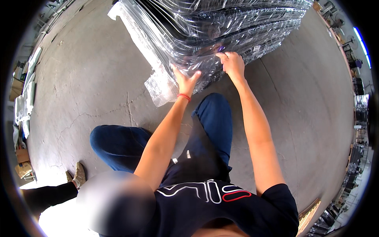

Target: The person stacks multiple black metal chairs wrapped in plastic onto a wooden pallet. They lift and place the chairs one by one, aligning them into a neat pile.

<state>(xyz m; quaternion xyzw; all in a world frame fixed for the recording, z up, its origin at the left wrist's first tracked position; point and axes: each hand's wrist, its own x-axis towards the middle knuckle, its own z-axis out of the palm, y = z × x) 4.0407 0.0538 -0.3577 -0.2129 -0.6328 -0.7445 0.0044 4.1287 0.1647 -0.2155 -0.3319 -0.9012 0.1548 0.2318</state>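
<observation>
A large stack of black, curved-edged panels (185,37), wrapped in clear shiny plastic film (252,37), stands on the floor in front of me. At its near corner, my left hand (186,82) rests on the wrapping with thumb and fingers apart; some fingertips are hidden against it. Farther right, my right hand (233,65) has its fingers bent together on the film at the stack's front side. Bubble wrap (160,89) hangs loose from the stack's left edge, beside my left hand.
Grey cracked concrete floor (79,102) surrounds the stack and my bent knees. Another person's shoe (79,173) and dark trouser leg are at the lower left. Rolls of white material (29,98) and cardboard boxes (23,156) line the left side; fans and wrapped goods (361,106) line the right.
</observation>
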